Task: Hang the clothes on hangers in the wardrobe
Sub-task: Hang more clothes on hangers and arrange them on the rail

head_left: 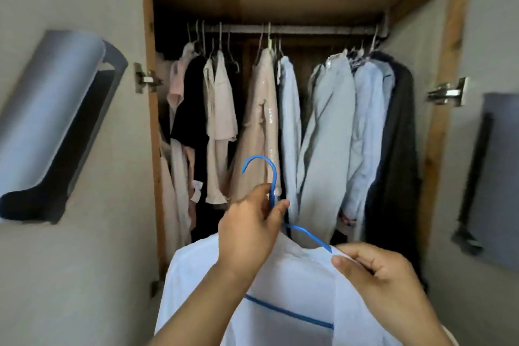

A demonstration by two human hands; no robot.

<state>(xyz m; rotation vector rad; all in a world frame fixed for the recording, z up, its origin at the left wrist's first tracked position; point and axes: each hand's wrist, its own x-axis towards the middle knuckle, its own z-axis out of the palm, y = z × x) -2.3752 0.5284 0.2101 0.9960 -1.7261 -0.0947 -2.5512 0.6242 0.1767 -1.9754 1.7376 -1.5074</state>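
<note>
Gripping the blue hanger point(271, 177) neck, the left hand point(248, 229) should lift toward the rail point(309, 28) gap (right hand point(376, 270) pinching the white shirt point(280, 289) shoulder straight).

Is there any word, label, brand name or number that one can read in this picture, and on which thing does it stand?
None can be read.
A small white tag hangs on a pale garment at the left of the wardrobe; any print on it is too blurred to read.
The white shirt and the blue hanger, held by the left hand and right hand, show no text.
</note>
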